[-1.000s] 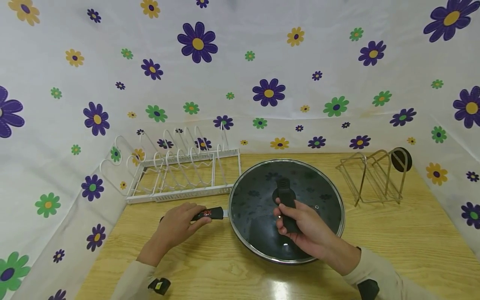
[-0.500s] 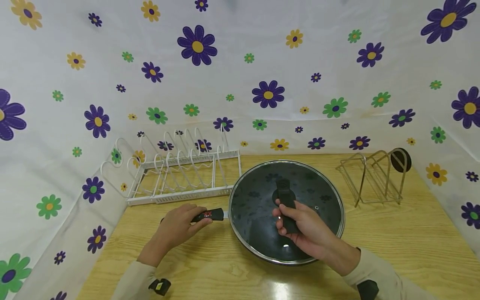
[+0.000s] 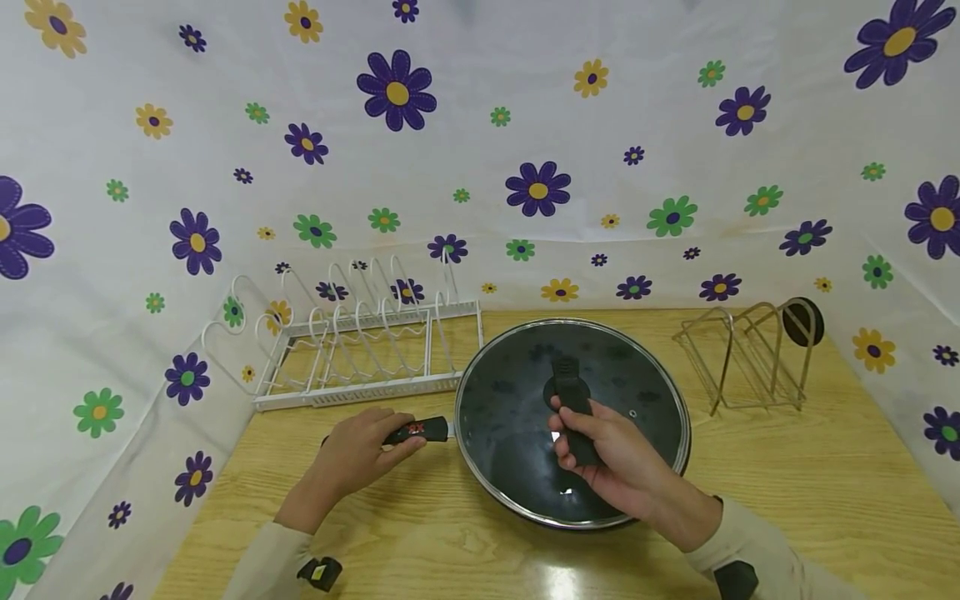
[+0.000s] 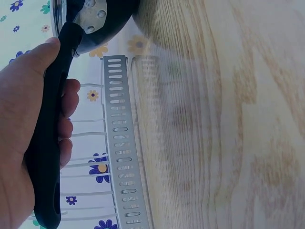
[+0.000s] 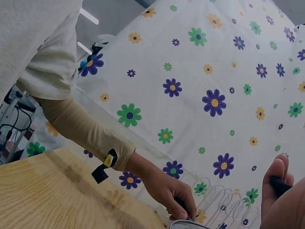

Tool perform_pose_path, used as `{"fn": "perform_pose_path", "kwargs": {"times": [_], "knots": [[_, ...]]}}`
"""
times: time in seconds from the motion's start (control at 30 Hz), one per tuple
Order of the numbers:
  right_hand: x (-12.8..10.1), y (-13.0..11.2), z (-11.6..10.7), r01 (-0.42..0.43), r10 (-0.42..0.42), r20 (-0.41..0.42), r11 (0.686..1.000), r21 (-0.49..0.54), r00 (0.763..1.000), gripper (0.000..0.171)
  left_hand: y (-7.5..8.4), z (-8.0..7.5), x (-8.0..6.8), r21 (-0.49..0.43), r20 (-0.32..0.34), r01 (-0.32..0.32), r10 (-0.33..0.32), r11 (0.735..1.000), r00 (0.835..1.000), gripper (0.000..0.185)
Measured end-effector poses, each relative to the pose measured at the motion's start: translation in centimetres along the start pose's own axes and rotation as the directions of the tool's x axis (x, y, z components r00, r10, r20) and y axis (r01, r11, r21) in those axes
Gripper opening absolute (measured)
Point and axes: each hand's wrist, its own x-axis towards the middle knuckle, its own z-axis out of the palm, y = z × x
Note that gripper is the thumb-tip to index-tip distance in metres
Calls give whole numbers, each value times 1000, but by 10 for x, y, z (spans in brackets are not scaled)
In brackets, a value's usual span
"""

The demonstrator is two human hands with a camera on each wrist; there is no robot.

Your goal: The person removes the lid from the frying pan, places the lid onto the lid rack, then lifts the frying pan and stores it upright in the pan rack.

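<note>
My left hand (image 3: 360, 450) grips the black handle (image 3: 426, 428) of a frying pan; in the left wrist view its fingers curl round that handle, below the dark pan body (image 4: 116, 19) with its riveted bracket. Over the pan is a round glass lid (image 3: 510, 450) with a metal rim, which hides the inside from above. My right hand (image 3: 618, 458) holds the lid's upright black handle (image 3: 567, 387), thumb along it and fingers wrapped round. In the right wrist view only part of the right hand (image 5: 286, 205) shows, at the lower right.
A white wire rack (image 3: 375, 387) with upright loops stands at the back left, close to the pan. At the back right is a brass-coloured wire rack (image 3: 750, 358) with a round black piece (image 3: 803, 322) against its side. A flowered cloth (image 3: 465, 150) surrounds the wooden table (image 3: 772, 492).
Both hands keep their grips and places. In the head view the lid's rim looks slightly wider and its reflections have shifted a little.
</note>
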Motion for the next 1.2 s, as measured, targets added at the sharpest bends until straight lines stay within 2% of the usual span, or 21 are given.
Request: {"fn": "perform_pose_path", "kwargs": {"times": [0.17, 0.53, 0.67, 0.87, 1.07, 1.2], "knots": [[-1, -2, 2, 10, -10, 18, 1000, -10, 1000, 24, 2, -2, 1, -9, 15, 5, -5, 1000, 1000, 40], [-9, -17, 7, 22, -20, 36, 998, -67, 999, 27, 2, -7, 3, -53, 78, 64, -60, 997, 995, 43], [-13, -23, 8, 30, -27, 47, 997, -70, 999, 27, 2, -10, 6, -73, 48, 71, -67, 995, 997, 45], [-19, -31, 11, 46, -41, 73, 997, -68, 997, 31, 5, -18, 9, -103, -9, 30, -31, 994, 999, 45], [-25, -42, 13, 58, -52, 95, 996, -62, 994, 34, 11, -24, 12, -111, -27, 11, -14, 994, 1000, 50], [-30, -48, 12, 65, -59, 107, 996, -55, 993, 35, 14, -27, 17, -139, -11, 20, -22, 990, 1000, 57]]}}
